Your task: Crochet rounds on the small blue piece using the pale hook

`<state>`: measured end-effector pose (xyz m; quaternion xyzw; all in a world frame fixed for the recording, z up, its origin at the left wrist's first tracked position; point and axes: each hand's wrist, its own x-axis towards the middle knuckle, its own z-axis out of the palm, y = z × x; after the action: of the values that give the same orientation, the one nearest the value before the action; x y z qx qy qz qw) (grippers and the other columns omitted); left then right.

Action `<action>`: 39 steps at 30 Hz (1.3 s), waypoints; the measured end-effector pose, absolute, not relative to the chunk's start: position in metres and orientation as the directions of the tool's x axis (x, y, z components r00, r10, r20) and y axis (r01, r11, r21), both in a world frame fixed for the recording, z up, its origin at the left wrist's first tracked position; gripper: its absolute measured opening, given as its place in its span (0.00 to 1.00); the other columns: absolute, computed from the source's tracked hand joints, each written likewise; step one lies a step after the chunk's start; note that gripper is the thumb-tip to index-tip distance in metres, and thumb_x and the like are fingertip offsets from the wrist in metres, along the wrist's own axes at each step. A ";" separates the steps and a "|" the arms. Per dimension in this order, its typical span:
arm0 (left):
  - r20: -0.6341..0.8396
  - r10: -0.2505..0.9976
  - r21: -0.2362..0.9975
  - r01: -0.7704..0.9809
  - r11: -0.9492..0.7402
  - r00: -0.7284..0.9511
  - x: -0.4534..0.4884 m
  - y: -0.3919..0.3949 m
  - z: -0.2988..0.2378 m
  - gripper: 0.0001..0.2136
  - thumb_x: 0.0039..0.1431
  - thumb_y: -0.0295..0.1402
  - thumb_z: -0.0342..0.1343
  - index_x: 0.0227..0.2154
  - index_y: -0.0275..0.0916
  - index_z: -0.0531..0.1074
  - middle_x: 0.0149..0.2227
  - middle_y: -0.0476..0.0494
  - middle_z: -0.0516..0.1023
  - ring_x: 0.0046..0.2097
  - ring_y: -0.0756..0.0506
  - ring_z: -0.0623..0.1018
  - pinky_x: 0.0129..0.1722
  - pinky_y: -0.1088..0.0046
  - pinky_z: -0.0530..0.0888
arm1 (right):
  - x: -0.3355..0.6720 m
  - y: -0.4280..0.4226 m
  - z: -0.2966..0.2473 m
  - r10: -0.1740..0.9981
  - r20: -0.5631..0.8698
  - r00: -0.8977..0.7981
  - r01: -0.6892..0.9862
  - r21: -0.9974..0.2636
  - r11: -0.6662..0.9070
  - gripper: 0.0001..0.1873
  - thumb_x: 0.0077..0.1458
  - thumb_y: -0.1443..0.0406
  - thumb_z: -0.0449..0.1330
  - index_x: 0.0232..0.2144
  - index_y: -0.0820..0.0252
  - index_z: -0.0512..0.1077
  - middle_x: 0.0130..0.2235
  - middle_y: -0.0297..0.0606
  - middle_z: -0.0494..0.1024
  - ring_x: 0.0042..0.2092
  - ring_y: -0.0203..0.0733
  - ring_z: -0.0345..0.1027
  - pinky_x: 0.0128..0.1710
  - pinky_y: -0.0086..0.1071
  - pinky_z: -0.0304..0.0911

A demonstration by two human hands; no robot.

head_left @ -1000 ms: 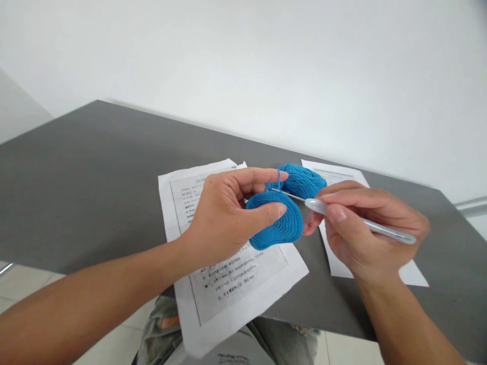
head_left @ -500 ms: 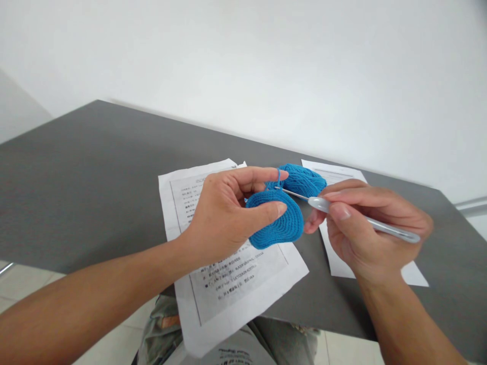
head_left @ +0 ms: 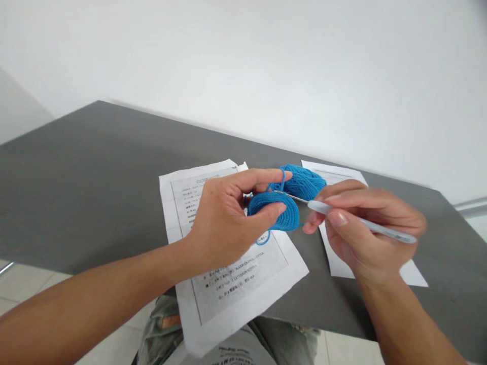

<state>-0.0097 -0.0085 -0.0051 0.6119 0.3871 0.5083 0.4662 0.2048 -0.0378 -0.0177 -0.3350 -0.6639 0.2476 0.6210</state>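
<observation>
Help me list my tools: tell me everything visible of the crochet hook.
The crochet hook has a thick, glossy, pale grey handle, seemingly plastic, and a thin, metal-looking shaft. The right hand grips it above the table, slanting down toward the picture's right. The shaft reaches blue yarn at the crocheted piece's upper edge; its tip is too small to make out.

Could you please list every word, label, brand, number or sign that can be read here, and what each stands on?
No text can be read with certainty.
Left sheet: many printed lines, too small and blurred to read.
Right sheet: faint print near the top, too blurred to read.
Light garment at the bottom edge: print, too blurred to quote.
Hook handle: any marking is too small to tell.
</observation>
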 end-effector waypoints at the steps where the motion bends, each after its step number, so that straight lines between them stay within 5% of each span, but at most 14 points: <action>1: 0.268 0.946 0.962 0.005 -0.273 0.182 -0.010 -0.008 -0.005 0.16 0.53 0.26 0.72 0.46 0.40 0.89 0.32 0.49 0.83 0.32 0.50 0.78 0.33 0.75 0.77 | 0.206 -0.038 -0.018 0.746 0.666 -0.012 0.141 -0.737 0.661 0.11 0.60 0.68 0.74 0.44 0.49 0.88 0.37 0.38 0.85 0.27 0.43 0.80 0.19 0.37 0.76; 25: 0.398 0.904 0.910 0.059 -0.411 0.156 -0.008 -0.006 -0.008 0.16 0.53 0.22 0.68 0.46 0.34 0.88 0.32 0.48 0.85 0.31 0.52 0.78 0.29 0.79 0.76 | 0.211 -0.036 -0.016 0.618 0.782 -0.085 0.246 -0.584 0.773 0.19 0.57 0.76 0.73 0.47 0.51 0.88 0.39 0.39 0.87 0.31 0.44 0.82 0.21 0.38 0.80; 39: 0.427 0.896 0.894 0.094 -0.438 0.120 -0.008 -0.006 -0.012 0.17 0.54 0.24 0.68 0.48 0.39 0.89 0.31 0.50 0.83 0.30 0.52 0.77 0.28 0.81 0.76 | 0.204 -0.040 -0.013 0.581 0.811 -0.075 0.309 -0.535 0.786 0.22 0.56 0.80 0.72 0.47 0.54 0.87 0.39 0.37 0.87 0.30 0.41 0.83 0.21 0.36 0.79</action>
<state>-0.0080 -0.0064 -0.0118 0.6510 0.3804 0.5433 0.3692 0.2039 -0.0398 -0.0127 -0.3071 -0.7244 0.1119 0.6070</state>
